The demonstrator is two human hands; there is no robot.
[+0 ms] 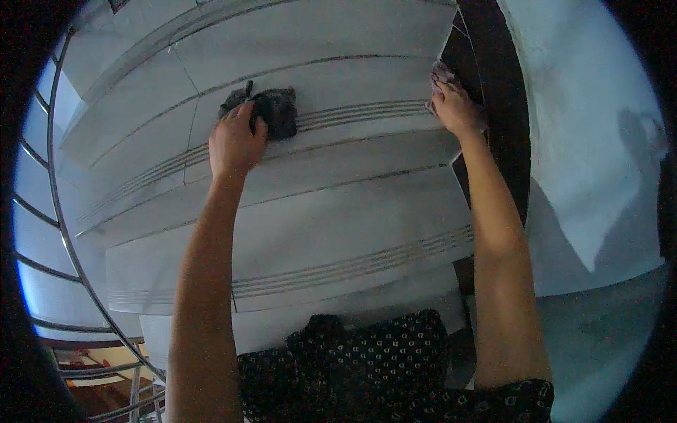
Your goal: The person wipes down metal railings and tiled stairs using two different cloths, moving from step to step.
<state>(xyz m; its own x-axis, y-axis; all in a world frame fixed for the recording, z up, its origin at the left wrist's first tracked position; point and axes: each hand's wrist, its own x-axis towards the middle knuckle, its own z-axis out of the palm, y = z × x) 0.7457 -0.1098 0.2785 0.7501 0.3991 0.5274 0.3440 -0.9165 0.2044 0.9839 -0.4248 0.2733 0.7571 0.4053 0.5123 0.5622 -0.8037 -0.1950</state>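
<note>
Pale stair treads [344, 211] with grooved strips near their edges lie before me. On one tread, left of the middle, my left hand [237, 138] rests with its fingers on a dark grey, crumpled cloth [280, 113]. Farther right, my right hand [456, 108] holds a pinkish, bunched cloth [440, 79] against the right end of the steps, where they meet a dark skirting. The fingertips of my right hand are partly lost in the folds.
A metal railing [64, 232] curves along the left. The dark skirting [502, 106] runs along the right, beside a pale wall [576, 158] with shadows on it. Reddish and brown things, too blurred to name, show beyond the railing at lower left.
</note>
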